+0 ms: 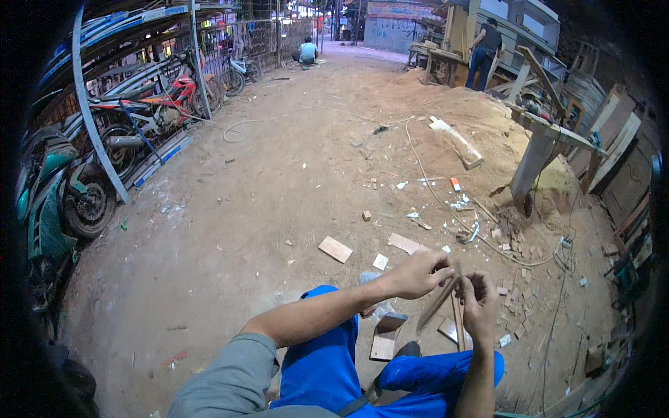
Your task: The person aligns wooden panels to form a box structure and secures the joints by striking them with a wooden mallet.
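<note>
My left hand [419, 273] reaches across with its fingers pinched at the upper end of a thin wooden strip [435, 306], which is smeared by motion. Close beside it, my right hand [479, 303] is closed, fingertips on the same strip near its top. A second narrow wooden strip [457, 319] hangs down next to the first; which fingers hold it I cannot tell. Below my hands, between my blue-trousered knees, two small boards [382, 346] stand at an angle to each other. A flat wood piece [449, 329] lies partly behind the strips.
Wood offcuts [336, 249] and several small blocks [516, 306] lie scattered on the dirt floor. A cable [446, 209] winds across the right side towards a wooden bench [550, 129]. Motorcycles [52, 202] line the left. Two people [307, 52] are farther off.
</note>
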{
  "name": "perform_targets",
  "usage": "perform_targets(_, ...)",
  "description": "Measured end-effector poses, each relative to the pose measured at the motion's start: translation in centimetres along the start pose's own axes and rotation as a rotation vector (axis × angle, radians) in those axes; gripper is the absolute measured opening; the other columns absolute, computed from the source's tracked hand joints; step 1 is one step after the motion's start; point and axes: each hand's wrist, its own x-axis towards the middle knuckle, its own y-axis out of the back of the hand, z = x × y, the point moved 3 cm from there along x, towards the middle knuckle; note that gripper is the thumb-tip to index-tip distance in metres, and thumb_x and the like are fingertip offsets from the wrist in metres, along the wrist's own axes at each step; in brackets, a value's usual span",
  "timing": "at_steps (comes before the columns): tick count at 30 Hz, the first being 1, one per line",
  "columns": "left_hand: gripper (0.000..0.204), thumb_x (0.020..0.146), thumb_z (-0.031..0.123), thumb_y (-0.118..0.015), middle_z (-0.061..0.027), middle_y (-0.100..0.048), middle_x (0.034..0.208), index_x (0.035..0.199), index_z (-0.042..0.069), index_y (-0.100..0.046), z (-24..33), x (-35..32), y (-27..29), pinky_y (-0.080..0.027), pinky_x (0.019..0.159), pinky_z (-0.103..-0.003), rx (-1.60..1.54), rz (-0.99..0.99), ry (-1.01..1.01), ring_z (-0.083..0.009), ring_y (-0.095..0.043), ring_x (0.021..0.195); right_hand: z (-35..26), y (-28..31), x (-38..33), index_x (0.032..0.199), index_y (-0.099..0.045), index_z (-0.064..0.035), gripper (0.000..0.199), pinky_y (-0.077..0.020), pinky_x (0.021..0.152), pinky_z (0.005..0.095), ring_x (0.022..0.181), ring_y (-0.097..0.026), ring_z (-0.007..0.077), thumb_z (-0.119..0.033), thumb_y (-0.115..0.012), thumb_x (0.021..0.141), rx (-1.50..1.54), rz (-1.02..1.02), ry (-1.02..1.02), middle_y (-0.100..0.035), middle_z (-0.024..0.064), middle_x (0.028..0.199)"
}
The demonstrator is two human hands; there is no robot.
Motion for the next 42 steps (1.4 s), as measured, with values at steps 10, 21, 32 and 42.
perform_targets(10,0.018,0.095,0.014,-0.064,-0.0104,-0.07,0.091,0.106,0.0,-0.06,-0.6,-1.9,0.2,-0.054,0.077,-0.035,-0.154,-0.038,-0.036,-0.0167,-0.066,0.085,-0.5,-0.7,-1.4,0.098,-0.059,0.002,0.008,-0.0497,0.065,0.0269,0.074,-0.063,0.0129,-0.006,-0.057,0.097,0.032,0.004,0.029,-0.064,0.0069,0.08)
perform_targets(21,0.027,0.094,0.028,-0.068,-0.0064,-0.07,0.094,0.101,0.002,-0.07,-4.3,-1.5,-0.7,-0.054,0.078,-0.03,-0.511,-0.207,0.186,-0.0128,-0.065,0.088,0.9,-1.4,-2.5,0.097,-0.061,0.0009,0.008,-0.0525,0.07,0.0278,0.077,-0.065,0.0135,-0.007,-0.062,0.096,0.301,-0.091,-0.136,-0.068,0.0079,0.086)
perform_targets(32,0.026,0.097,0.021,-0.064,-0.0079,-0.072,0.101,0.11,-0.001,-0.07,-4.2,-1.3,-2.3,-0.055,0.084,-0.03,-0.639,-0.078,0.231,-0.0129,-0.066,0.093,1.5,-0.8,-2.5,0.098,-0.063,0.0006,0.007,-0.0511,0.073,0.0265,0.078,-0.064,0.0127,-0.004,-0.066,0.092,0.231,0.015,-0.059,-0.069,0.0073,0.086)
perform_targets(42,0.028,0.097,0.019,-0.064,-0.0112,-0.069,0.108,0.113,-0.003,-0.065,-5.8,-1.2,-4.6,-0.056,0.092,-0.032,-0.807,-0.047,0.348,-0.0168,-0.066,0.101,2.2,-0.3,-2.1,0.095,-0.066,0.0033,0.011,-0.0489,0.065,0.026,0.073,-0.062,0.0108,-0.008,-0.066,0.093,-0.068,0.135,-0.057,-0.068,0.0068,0.082)
